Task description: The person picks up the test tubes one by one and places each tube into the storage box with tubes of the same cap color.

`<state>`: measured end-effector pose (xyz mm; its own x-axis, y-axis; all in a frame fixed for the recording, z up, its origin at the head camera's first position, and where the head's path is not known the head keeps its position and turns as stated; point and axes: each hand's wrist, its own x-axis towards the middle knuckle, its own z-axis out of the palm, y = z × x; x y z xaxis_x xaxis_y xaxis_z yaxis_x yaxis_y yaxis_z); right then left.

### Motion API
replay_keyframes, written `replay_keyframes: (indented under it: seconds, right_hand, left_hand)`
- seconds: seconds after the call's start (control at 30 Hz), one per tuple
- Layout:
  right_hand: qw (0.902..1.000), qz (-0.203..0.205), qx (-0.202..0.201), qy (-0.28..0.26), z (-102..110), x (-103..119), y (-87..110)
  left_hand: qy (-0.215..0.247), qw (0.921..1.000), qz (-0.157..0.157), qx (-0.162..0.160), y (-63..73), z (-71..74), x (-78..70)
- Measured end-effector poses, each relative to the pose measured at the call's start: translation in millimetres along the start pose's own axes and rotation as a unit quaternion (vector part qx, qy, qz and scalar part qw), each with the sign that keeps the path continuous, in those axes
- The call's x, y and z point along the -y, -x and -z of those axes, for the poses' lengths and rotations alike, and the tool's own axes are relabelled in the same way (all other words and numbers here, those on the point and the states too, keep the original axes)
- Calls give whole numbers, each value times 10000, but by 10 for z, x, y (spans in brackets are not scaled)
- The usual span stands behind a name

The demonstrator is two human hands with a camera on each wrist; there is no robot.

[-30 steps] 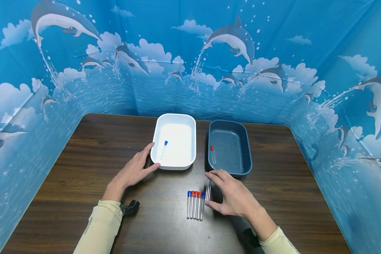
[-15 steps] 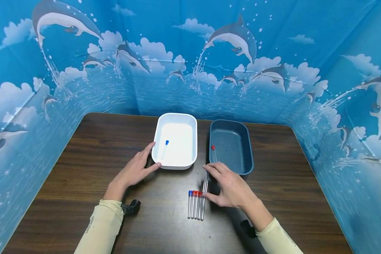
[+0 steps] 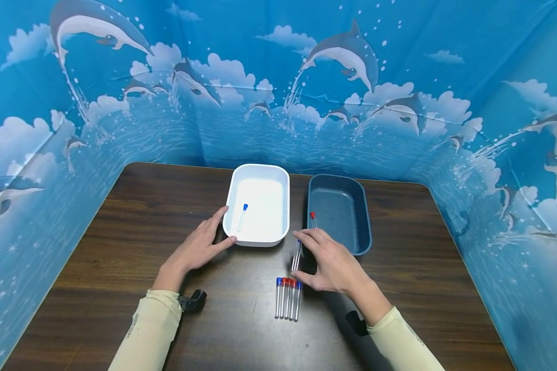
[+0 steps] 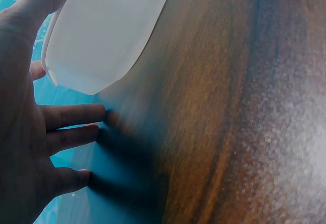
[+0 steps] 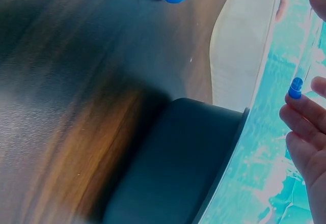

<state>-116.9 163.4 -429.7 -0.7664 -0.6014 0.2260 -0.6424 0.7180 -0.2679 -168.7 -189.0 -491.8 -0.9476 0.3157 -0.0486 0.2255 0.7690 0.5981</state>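
L hand [image 3: 197, 247]: palm side down, forearm angled up from bottom edge of head view, fingers spread & relaxed, gripping nothing. Thumb + index reach rim of white bin [image 3: 264, 206] at its near-L corner & L side; in L wrist view other three fingers fan out below bin, tips by the table [image 3: 144, 206] – can't tell if they touch it.

R hand [image 3: 334, 263]: back up, wrist bent in from lower R, thumb & fingertips pinching a blue-capped tube [image 3: 296, 257] lengthwise, cap at fingertips, opp. end by thumb. Tube sits btwn the bins' near ends & the tube row [image 3: 286, 301]; in R wrist view it shows against the backdrop [image 3: 190, 134].

Hard to see: held tube's cap mostly covered by fingertips in head view, clear in R wrist view. R hand overlaps near-L corner of dark bin [image 3: 339, 206] & hides lower part of red-capped tube [image 3: 313, 221] inside. Row (blue, 3 red, blue caps) cut off at top of R wrist view; thumb & palm cut by R edge there. Glass blurry, faint. Both sleeves [image 3: 150, 324] run off bottom of head view.
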Motion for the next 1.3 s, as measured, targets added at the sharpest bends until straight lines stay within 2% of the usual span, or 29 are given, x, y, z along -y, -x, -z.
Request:
replay_keyframes:
  seconds: [0.57, 1.3]
  right_hand:
    - [9999, 65, 137, -32, -42, -2, -303]
    - [9998, 191, 74, 29, -96, -6, -531]
  left_hand:
    - [-28, 10000, -34, -27, 2, -10, 22]
    - [-98, 9999, -113, -30, -12, -21, 32]
